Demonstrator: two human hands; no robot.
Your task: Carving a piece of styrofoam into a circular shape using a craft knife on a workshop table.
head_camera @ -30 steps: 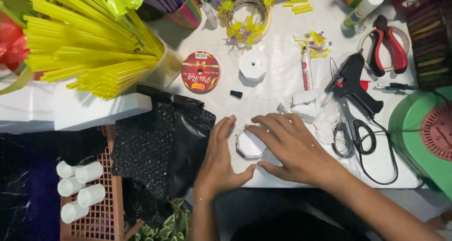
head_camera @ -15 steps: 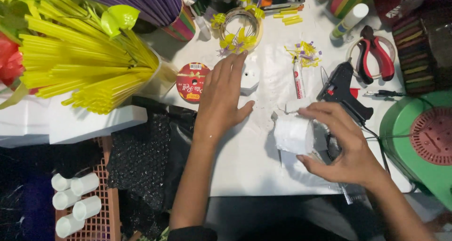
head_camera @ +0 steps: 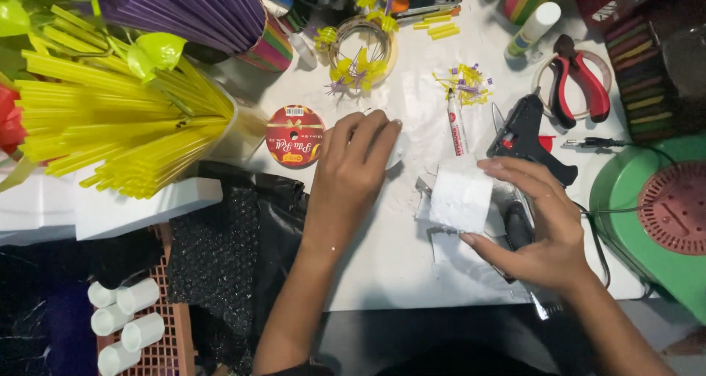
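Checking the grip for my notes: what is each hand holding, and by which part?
Right hand pinches the white foam block by its top and bottom edges; left hand holds nothing visible.

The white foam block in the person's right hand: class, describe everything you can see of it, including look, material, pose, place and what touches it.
The white foam block is a small, roughly squarish chunk with a grainy, matte surface that looks like polystyrene. Its edges look slightly rough. The right hand holds it just above the white table, fingers along its top edge and thumb at its lower corner. It sits right of centre, below the black glue gun and over crumpled clear plastic. The left hand does not touch it.
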